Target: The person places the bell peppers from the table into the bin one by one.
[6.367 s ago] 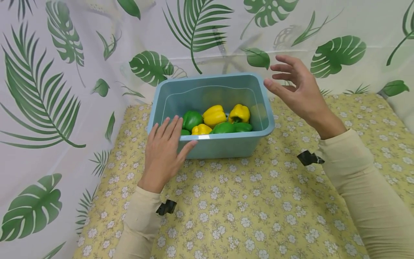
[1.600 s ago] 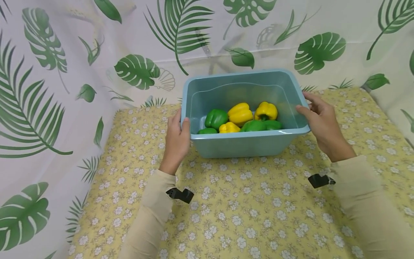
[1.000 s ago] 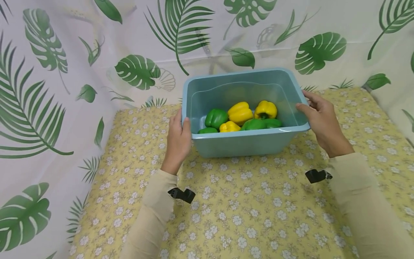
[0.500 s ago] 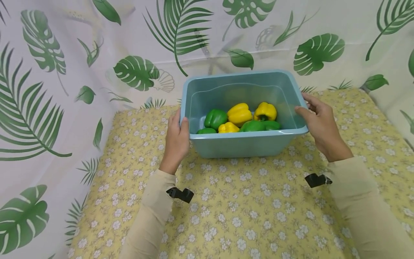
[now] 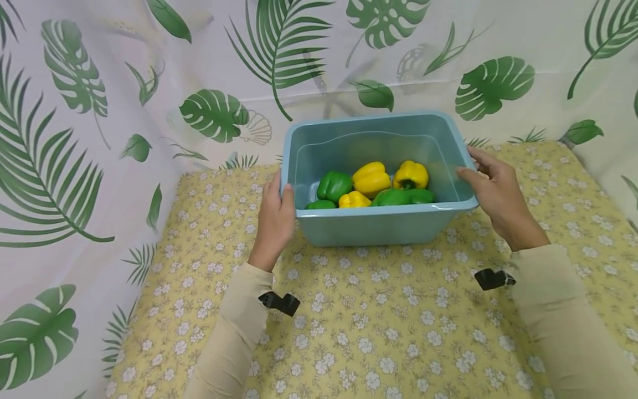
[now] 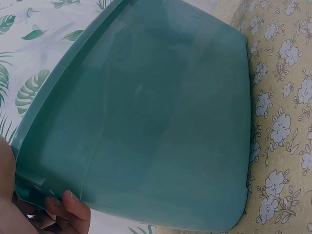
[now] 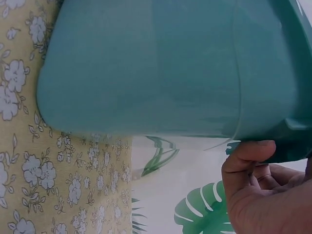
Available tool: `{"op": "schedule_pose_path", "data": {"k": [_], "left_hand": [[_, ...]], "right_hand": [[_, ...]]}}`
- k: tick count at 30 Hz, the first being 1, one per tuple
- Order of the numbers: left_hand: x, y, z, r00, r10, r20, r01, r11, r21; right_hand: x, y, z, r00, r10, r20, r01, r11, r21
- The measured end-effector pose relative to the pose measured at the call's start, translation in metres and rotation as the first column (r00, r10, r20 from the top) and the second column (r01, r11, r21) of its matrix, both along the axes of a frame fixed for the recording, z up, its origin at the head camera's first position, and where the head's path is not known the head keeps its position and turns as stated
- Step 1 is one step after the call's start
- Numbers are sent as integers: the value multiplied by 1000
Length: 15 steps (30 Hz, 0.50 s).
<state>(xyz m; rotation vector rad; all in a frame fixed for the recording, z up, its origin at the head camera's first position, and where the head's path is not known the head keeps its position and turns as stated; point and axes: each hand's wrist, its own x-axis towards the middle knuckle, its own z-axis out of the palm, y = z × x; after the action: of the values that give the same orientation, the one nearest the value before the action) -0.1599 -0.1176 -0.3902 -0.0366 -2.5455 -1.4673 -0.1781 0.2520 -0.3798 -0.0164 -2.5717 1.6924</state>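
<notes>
A blue-green plastic bin (image 5: pixel 369 228) sits at the back of the table in the head view. Inside lie several bell peppers, among them a green pepper (image 5: pixel 334 185), a yellow pepper (image 5: pixel 371 178) and another yellow pepper (image 5: pixel 411 175). My left hand (image 5: pixel 276 221) grips the rim at the bin's left end, thumb on top. At the right end my right hand (image 5: pixel 500 194) holds the rim, its thumb over the edge. Curled fingers (image 6: pixel 75 209) show under the rim in the left wrist view, and the right wrist view has the fingers (image 7: pixel 248 158) likewise tucked below it.
A yellow flowered cloth (image 5: pixel 369 332) covers the table. Behind it and to the left hangs a white sheet with green leaf prints (image 5: pixel 214 115), close to the bin's back. A small black device (image 5: pixel 280 302) is strapped at the left sleeve, another black device (image 5: pixel 493 279) at the right.
Since the oldest frame, my right hand has come down to the bin's right rim and my left hand has shifted to its left end. The bin stands farther right. Hardly anything differs over the last second.
</notes>
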Motion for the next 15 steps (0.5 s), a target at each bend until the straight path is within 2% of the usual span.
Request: {"op": "schedule_pose_path", "data": {"k": [10, 15], "left_hand": [[2, -6, -2, 1000, 5, -20, -4, 1000, 26], [2, -9, 0, 1000, -24, -3, 24, 1000, 11]], "right_hand": [[3, -10, 3, 1000, -9, -17, 8, 1000, -18], [4, -10, 5, 1000, -2, 13, 2, 1000, 6]]}}
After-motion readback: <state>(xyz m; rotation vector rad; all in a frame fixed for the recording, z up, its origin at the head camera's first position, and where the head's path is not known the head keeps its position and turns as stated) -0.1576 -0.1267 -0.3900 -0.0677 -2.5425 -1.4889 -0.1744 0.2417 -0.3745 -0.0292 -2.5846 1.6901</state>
